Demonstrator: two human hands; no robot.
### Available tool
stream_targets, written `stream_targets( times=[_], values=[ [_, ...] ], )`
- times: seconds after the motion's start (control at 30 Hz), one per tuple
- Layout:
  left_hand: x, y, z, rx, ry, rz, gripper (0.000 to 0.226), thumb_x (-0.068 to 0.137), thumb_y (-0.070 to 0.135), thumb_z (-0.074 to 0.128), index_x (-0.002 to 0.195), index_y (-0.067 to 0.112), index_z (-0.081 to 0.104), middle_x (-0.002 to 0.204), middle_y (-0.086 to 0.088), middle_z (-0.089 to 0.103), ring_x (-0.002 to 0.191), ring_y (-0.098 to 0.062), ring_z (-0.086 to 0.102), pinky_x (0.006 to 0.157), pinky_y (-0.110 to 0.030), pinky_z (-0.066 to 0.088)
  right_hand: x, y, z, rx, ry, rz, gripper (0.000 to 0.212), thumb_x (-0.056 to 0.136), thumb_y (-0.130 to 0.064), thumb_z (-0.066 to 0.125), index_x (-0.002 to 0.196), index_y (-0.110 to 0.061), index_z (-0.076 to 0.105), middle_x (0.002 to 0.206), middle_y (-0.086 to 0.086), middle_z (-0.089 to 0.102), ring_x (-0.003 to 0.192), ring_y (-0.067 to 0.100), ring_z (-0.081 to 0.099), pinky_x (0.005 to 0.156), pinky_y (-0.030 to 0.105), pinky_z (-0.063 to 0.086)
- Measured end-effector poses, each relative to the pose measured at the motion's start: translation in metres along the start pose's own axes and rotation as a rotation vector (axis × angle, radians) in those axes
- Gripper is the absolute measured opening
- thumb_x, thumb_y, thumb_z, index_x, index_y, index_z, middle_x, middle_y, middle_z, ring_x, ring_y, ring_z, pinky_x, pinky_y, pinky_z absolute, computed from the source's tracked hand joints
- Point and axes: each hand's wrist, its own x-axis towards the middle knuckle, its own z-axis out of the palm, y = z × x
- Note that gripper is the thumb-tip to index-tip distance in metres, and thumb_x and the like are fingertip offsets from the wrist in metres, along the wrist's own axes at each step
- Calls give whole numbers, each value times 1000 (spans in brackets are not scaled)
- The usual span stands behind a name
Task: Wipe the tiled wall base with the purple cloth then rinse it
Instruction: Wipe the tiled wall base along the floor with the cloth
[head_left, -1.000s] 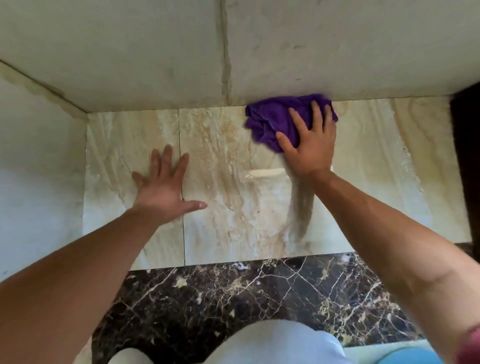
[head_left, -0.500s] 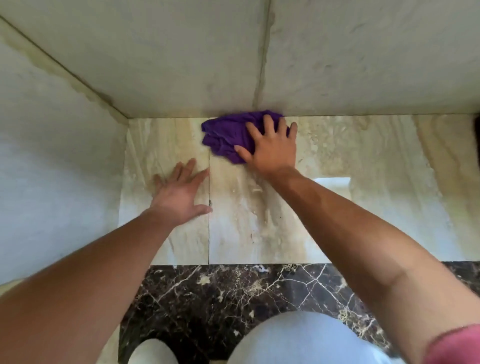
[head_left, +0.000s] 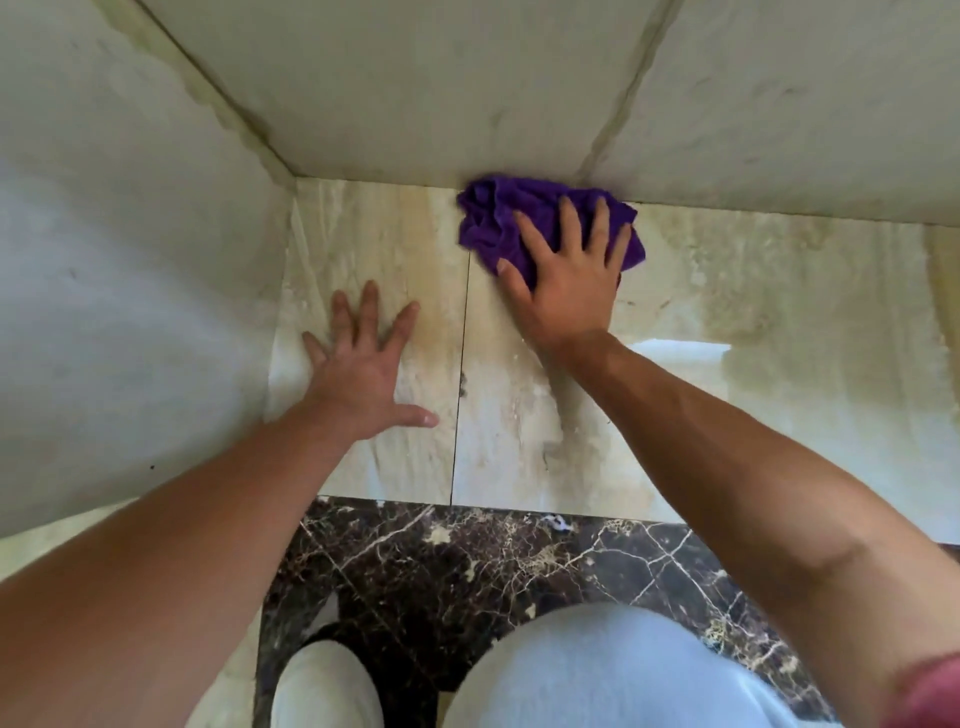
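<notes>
The purple cloth (head_left: 493, 218) lies crumpled against the foot of the pale tiled wall (head_left: 415, 93), where the wall meets the beige marbled tile (head_left: 753, 415). My right hand (head_left: 566, 291) presses flat on the cloth with fingers spread, covering its near half. My left hand (head_left: 363, 374) rests open, palm down, on the beige tile left of a thin tile joint (head_left: 460, 395), holding nothing. The cloth sits just right of that joint.
A second pale wall (head_left: 130, 312) closes the corner on the left. A band of dark veined marble (head_left: 467, 571) runs nearer to me. My knees in light trousers (head_left: 597, 670) fill the bottom edge. Brownish streaks mark the beige tile.
My right hand slid the cloth left along the wall base toward the tile joint, then held there. My left hand stayed planted. The view shifted.
</notes>
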Motion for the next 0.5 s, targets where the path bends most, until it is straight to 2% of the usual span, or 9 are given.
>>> stream_targets(
  times=[0.1,0.2,0.3,0.37,0.43,0.5],
  values=[
    [2,2,0,-13,-10,-19,140,59,81,70,150,41,-30,156,-10,-44,146,-44,-31,113,-77,5,7,-43,9,2,-17,-94,57,96,-63,41,147,-39,48,158,15,39,147,52,22,118,70,10],
    [0,3,-1,-71,2,-24,139,58,78,73,154,41,-21,160,-9,-39,147,-42,-30,112,-76,2,14,-80,20,-2,-71,-202,56,97,-59,42,148,-37,48,159,13,39,147,52,22,118,70,8],
    [-12,5,2,-104,45,-36,132,62,78,70,156,38,-13,163,-7,-31,150,-37,-25,116,-73,5,16,-86,19,-1,-90,-221,54,99,-59,40,148,-37,48,158,10,41,147,48,26,117,69,12],
    [-23,6,10,-112,78,-59,125,69,78,65,157,34,-13,165,-7,-27,152,-33,-23,117,-71,8,9,-62,14,-2,-68,-234,53,100,-59,40,148,-38,47,159,8,41,149,43,27,118,66,15],
    [-34,-3,19,-136,91,-79,121,73,76,63,157,31,-12,165,-6,-26,152,-30,-24,119,-68,8,3,-20,2,-15,-75,-143,53,101,-59,39,150,-39,43,161,6,37,151,41,23,120,63,14],
    [-45,-12,21,-146,39,-63,124,73,73,65,157,31,-16,163,-5,-33,150,-29,-29,119,-67,6,-2,19,-25,-47,-200,4,56,100,-59,39,153,-39,38,163,8,32,151,42,19,121,62,13]
  ],
)
